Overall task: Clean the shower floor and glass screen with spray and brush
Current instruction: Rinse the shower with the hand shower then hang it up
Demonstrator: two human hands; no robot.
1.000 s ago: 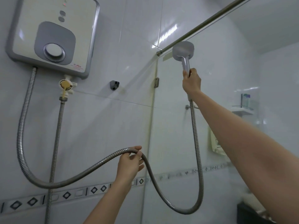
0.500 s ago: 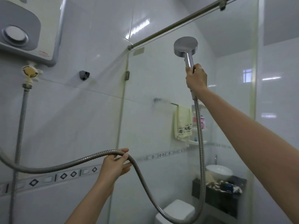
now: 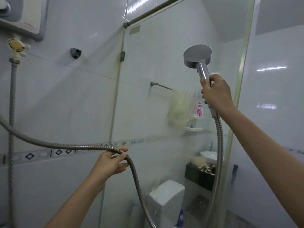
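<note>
My right hand point(image 3: 215, 93) grips the handle of a chrome shower head point(image 3: 197, 55), held up with its face turned toward the glass screen point(image 3: 164, 66). Water runs down the glass and blurs what lies behind it. My left hand point(image 3: 111, 163) holds the metal hose point(image 3: 69, 145) lower down, with the thumb over it and the fingers under it. The hose loops down out of view and rises to the shower handle.
A water heater point(image 3: 31, 17) hangs at the top left with a yellow valve point(image 3: 16, 46) and a pipe below it. A grey wall holder point(image 3: 75, 53) sits on the tiles. Behind the glass are a toilet point(image 3: 166, 199), a basin point(image 3: 209, 156), a yellow towel point(image 3: 179, 109) and shelves.
The view has swung right and down. My right hand has lowered the shower head along the glass, and the wet patch on the glass has spread. My left hand still holds the hose.
</note>
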